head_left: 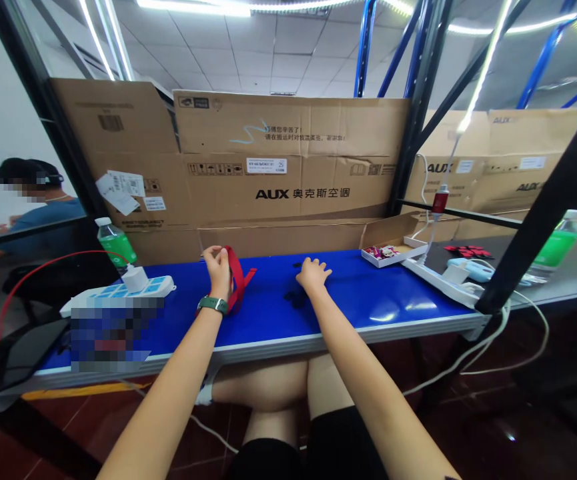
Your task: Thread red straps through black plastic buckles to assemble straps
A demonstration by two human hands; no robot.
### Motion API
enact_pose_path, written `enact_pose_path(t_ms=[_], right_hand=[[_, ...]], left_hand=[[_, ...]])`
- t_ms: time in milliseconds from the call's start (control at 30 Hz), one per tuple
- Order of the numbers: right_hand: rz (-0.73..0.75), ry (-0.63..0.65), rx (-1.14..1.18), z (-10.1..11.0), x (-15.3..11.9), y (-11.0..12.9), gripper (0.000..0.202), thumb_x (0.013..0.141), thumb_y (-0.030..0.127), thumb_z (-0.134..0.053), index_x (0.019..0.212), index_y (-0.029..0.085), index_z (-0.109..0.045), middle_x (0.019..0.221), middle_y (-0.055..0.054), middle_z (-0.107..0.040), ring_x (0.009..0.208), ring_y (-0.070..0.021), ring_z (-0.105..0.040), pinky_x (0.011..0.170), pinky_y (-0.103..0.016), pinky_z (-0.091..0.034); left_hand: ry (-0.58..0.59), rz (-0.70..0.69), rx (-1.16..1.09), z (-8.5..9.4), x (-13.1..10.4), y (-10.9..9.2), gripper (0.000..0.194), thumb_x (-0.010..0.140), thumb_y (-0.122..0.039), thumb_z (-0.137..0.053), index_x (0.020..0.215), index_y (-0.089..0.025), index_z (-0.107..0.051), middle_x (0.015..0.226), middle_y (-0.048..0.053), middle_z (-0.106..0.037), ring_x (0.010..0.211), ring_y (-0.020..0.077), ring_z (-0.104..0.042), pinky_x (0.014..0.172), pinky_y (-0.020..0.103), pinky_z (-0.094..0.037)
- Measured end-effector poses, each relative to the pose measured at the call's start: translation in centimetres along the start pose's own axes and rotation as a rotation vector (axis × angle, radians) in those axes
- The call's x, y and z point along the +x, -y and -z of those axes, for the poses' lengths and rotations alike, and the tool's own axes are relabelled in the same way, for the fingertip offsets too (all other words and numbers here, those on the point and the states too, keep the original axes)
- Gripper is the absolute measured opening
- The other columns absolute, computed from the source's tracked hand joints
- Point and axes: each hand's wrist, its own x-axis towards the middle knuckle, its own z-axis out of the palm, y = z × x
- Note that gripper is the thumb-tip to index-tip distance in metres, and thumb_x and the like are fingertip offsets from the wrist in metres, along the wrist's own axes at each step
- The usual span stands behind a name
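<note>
Cardboard panels (288, 143) wall off the back of your blue tabletop (263, 327), under a frame of dark and blue posts. A power strip (161, 287) and a green-labelled bottle (117, 241) sit to your left, and a seated co-worker (51, 227) is well apart beyond them. Near the back on your right, a shallow white box (379, 262) contains small red and white items that are too small to identify.

Your left hand (219, 270) is raised over the table with its fingers curled closed around a red strap (238, 279), which hangs down in a loop with one end sticking out to the right. Your right hand (313, 273) has its fingers spread wide, low over the tabletop or resting on it; you seem to have nothing in it, though the palm side is hidden. Just beside that hand lie dark pieces (295, 299), apart from the strap and too blurred to make out.

As far as this view shows, you have the strap picked up and gripped on one side only. Its free end is loose, the dark pieces are unattached to it, and your two hands are not yet working together on anything.
</note>
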Motion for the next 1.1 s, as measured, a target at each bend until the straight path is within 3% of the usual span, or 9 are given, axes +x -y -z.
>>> enact_pose_path(t_ms=[133,267,367,500,600,667,800,933,1100], right_hand=[[0.168,-0.035,0.078,-0.1,0.0,0.6,0.041,0.083,0.014,-0.056,0.124,0.019,-0.061,0.128,-0.02,-0.055,0.118,-0.0359,-0.051,0.095,-0.05,-0.04],[0.417,0.011,0.188,-0.2,0.1,1.6,0.035,0.087,0.011,-0.048,0.116,0.021,-0.065,0.119,-0.013,-0.059,0.107,-0.026,-0.056,0.092,-0.037,-0.044],[0.538,0.049,0.205,-0.3,-0.1,2.0,0.034,0.088,0.011,-0.048,0.115,0.02,-0.066,0.117,-0.011,-0.059,0.106,-0.0232,-0.056,0.094,-0.033,-0.043],[0.758,0.155,0.228,-0.6,-0.7,2.3,0.031,0.089,0.018,-0.054,0.116,0.023,-0.069,0.119,-0.008,-0.061,0.11,-0.0225,-0.054,0.097,-0.034,-0.041],[0.973,0.294,0.227,-0.8,-1.3,2.6,0.028,0.09,0.024,-0.058,0.114,0.029,-0.072,0.122,-0.004,-0.064,0.117,-0.0238,-0.051,0.099,-0.038,-0.038],[1.028,0.34,0.192,-0.8,-1.7,3.0,0.027,0.091,0.026,-0.058,0.113,0.029,-0.074,0.121,-0.005,-0.066,0.118,-0.0252,-0.05,0.099,-0.041,-0.037],[1.023,0.314,0.124,-0.9,-2.5,3.7,0.028,0.093,0.034,-0.059,0.115,0.028,-0.074,0.12,-0.009,-0.067,0.118,-0.0273,-0.051,0.099,-0.045,-0.036],[1.087,0.35,0.134,-1.2,-3.1,4.2,0.037,0.097,0.042,-0.054,0.13,0.03,-0.065,0.134,-0.009,-0.063,0.128,-0.027,-0.049,0.104,-0.047,-0.033],[0.983,0.376,0.155,-1.6,-3.1,4.3,0.05,0.103,0.047,-0.037,0.151,0.035,-0.04,0.159,-0.006,-0.039,0.147,-0.0244,-0.033,0.116,-0.05,-0.024]], left_hand=[[0.244,0.135,0.123,-0.2,-0.3,0.8,0.029,0.093,-0.048,-0.048,0.106,-0.022,-0.054,0.07,-0.003,-0.061,0.055,0.0126,-0.058,0.058,0.024,-0.049],[0.498,0.011,0.616,0.0,-1.2,1.7,0.03,0.086,-0.048,-0.061,0.091,-0.019,-0.068,0.094,0.009,-0.073,0.091,0.0229,-0.068,0.086,0.034,-0.052],[0.701,-0.063,0.889,0.1,-2.0,1.8,0.047,0.076,-0.049,-0.073,0.114,-0.023,-0.07,0.123,0.012,-0.069,0.118,0.031,-0.06,0.101,0.043,-0.044],[0.931,-0.109,0.961,0.2,-2.3,1.7,0.051,0.088,-0.037,-0.059,0.139,-0.034,-0.057,0.135,0.008,-0.065,0.131,0.0326,-0.051,0.105,0.049,-0.037],[0.923,-0.123,1.019,0.5,-2.1,1.9,0.056,0.092,-0.028,-0.047,0.148,-0.038,-0.046,0.133,0.009,-0.066,0.13,0.0328,-0.052,0.105,0.054,-0.034],[0.877,-0.123,1.097,0.9,-1.9,2.0,0.057,0.092,-0.024,-0.045,0.148,-0.036,-0.046,0.132,0.011,-0.066,0.131,0.0333,-0.051,0.106,0.058,-0.031],[0.809,-0.014,1.207,1.3,-1.7,2.3,0.047,0.094,-0.036,-0.043,0.137,-0.033,-0.059,0.15,0.009,-0.052,0.143,0.0377,-0.037,0.109,0.068,-0.021],[0.813,0.131,1.219,1.4,-1.7,2.7,0.056,0.093,-0.051,-0.039,0.146,-0.035,-0.05,0.159,0.009,-0.036,0.146,0.0435,-0.029,0.105,0.077,-0.022],[0.765,0.126,1.246,1.9,-1.8,2.7,0.055,0.094,-0.044,-0.039,0.148,-0.035,-0.046,0.162,0.008,-0.032,0.149,0.0396,-0.025,0.111,0.073,-0.017]])
